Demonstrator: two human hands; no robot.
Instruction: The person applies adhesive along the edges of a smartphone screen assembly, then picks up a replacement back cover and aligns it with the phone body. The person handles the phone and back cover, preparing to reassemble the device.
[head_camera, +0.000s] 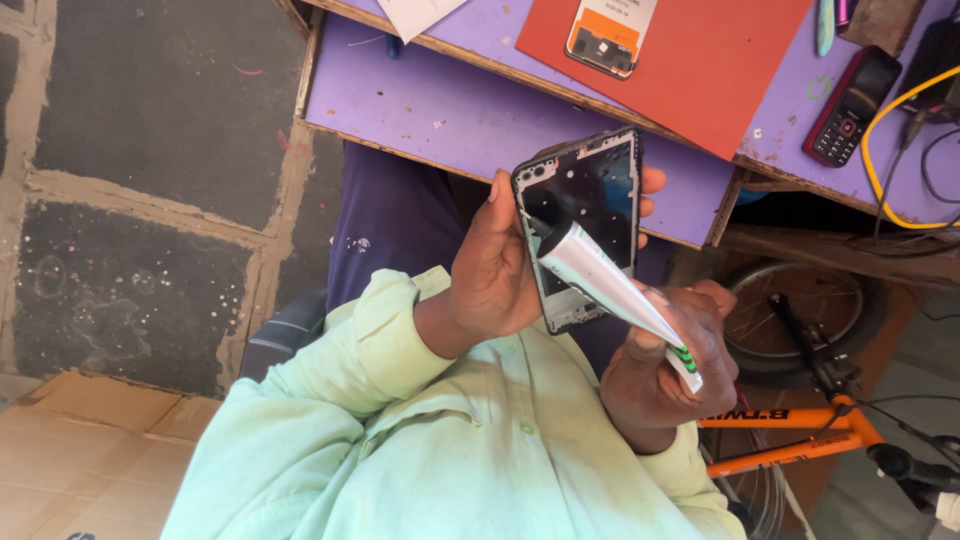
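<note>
Black and gutted, the phone frame (590, 215) stands upright in the left hand (495, 265), which grips it by its edges, above the lap and before the purple table (440, 100). The right hand (665, 360) pinches a silver glue tube (610, 290), nozzle touching the frame's upper left corner. An orange bicycle (800, 420) stands nearby.

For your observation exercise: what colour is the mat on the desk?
Orange-red mat, clearest in the head view.
</note>
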